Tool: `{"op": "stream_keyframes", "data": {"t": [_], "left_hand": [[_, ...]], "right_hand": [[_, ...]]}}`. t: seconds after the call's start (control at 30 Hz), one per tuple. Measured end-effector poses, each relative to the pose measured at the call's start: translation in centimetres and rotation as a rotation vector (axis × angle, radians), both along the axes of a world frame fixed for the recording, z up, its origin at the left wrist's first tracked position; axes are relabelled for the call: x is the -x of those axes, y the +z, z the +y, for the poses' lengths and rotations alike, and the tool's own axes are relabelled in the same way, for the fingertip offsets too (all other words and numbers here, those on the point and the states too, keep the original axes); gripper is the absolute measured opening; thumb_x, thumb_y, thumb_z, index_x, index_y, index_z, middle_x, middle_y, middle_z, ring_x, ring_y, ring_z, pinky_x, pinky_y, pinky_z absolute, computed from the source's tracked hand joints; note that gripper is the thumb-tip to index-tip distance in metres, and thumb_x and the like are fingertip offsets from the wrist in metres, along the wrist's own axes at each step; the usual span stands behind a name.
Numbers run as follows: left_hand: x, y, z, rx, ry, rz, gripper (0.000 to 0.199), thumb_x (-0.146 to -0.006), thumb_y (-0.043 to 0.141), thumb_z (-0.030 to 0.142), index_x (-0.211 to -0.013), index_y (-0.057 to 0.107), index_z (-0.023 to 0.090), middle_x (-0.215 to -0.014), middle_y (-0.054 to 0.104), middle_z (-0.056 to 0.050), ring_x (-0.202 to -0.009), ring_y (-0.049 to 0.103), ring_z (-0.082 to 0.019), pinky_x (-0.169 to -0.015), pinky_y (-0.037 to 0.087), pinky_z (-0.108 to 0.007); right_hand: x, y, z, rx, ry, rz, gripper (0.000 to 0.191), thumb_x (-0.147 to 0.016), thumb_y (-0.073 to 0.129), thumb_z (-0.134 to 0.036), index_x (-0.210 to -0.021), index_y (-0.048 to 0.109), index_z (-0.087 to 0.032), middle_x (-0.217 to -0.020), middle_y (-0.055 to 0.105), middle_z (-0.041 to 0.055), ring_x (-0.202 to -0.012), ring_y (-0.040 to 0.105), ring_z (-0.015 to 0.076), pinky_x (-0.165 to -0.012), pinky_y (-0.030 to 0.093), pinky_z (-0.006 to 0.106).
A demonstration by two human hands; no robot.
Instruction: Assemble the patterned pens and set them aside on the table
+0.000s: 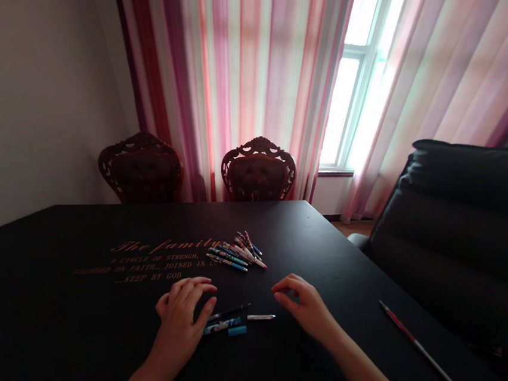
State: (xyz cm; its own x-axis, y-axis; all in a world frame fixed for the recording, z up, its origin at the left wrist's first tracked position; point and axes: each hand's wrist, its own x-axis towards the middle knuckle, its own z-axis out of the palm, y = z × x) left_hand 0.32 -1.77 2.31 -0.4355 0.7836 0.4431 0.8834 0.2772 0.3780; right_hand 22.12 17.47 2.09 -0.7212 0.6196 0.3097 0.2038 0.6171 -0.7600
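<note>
My left hand (184, 308) is held over the black table with its fingers apart and nothing in them, beside a dark thin pen part (232, 310) and a blue patterned pen barrel (222, 324). Below the barrel lies a short blue piece (237, 331). A white pen piece with a pointed tip (261, 317) rests between the hands. To its right is my right hand (301, 301), fingers curved, thumb and fingertips apart, holding nothing. Beyond both hands, a pile of several pens (237, 253) lies on the table.
The black table (82, 231) carries printed lettering. At its right side lies a long red and silver stick (406, 333). Two carved chairs (142, 171) (259, 175) stand behind the table, and a black padded seat (467, 212) is at the right.
</note>
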Motion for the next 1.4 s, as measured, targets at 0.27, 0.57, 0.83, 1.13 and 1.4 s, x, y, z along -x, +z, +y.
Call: {"op": "stream_keyframes", "data": {"t": [0.27,0.57,0.83,1.13,1.4], "left_hand": [[0.8,-1.4,0.4,-0.025,0.047,-0.135,0.030,-0.097,0.041,0.043,-0.110,0.064,0.030,-0.119,0.066,-0.004,-0.115,0.051,-0.025,-0.092,0.037,-0.048],[-0.2,-0.2,0.1,0.009,0.004,-0.092,0.028,-0.096,0.043,0.044,-0.098,0.064,0.025,-0.114,0.066,-0.004,-0.113,0.053,-0.025,-0.093,0.036,-0.047],[-3.0,2.5,-1.1,0.072,-0.209,-0.016,0.018,-0.092,0.053,0.035,-0.101,0.065,0.026,-0.123,0.062,-0.004,-0.123,0.047,-0.024,-0.103,0.024,-0.047],[0.3,3.3,1.2,0.292,-0.056,-0.172,0.010,-0.078,0.068,0.035,-0.084,0.069,0.027,-0.107,0.065,-0.003,-0.111,0.050,-0.028,-0.092,0.029,-0.047],[1.0,3.5,3.3,0.496,-0.141,-0.246,0.015,-0.067,0.075,0.037,-0.078,0.070,0.028,-0.099,0.065,-0.001,-0.106,0.051,-0.027,-0.087,0.031,-0.041]], "right_hand": [[0.7,-1.1,-0.5,-0.071,0.004,-0.030,0.030,-0.091,0.054,-0.043,-0.083,0.071,-0.020,-0.084,0.065,0.0052,-0.082,0.058,0.0208,-0.075,0.043,0.033],[-0.1,0.2,-1.9,-0.110,0.137,-0.127,0.010,-0.077,0.071,-0.026,-0.085,0.070,-0.020,-0.092,0.062,0.0034,-0.094,0.055,0.0217,-0.097,0.036,0.039],[-0.5,0.5,-2.1,-0.137,0.149,-0.145,0.018,-0.071,0.071,-0.015,-0.087,0.068,-0.020,-0.095,0.058,0.0029,-0.096,0.052,0.0220,-0.090,0.038,0.036],[-0.3,0.0,-1.6,-0.126,0.156,-0.133,0.014,-0.072,0.071,-0.017,-0.084,0.065,-0.021,-0.095,0.058,0.0027,-0.095,0.052,0.0214,-0.087,0.039,0.033],[-0.1,-0.2,-1.5,-0.138,0.138,-0.126,0.008,-0.076,0.069,-0.018,-0.082,0.063,-0.021,-0.092,0.058,0.0026,-0.092,0.054,0.0212,-0.091,0.038,0.036]]}}
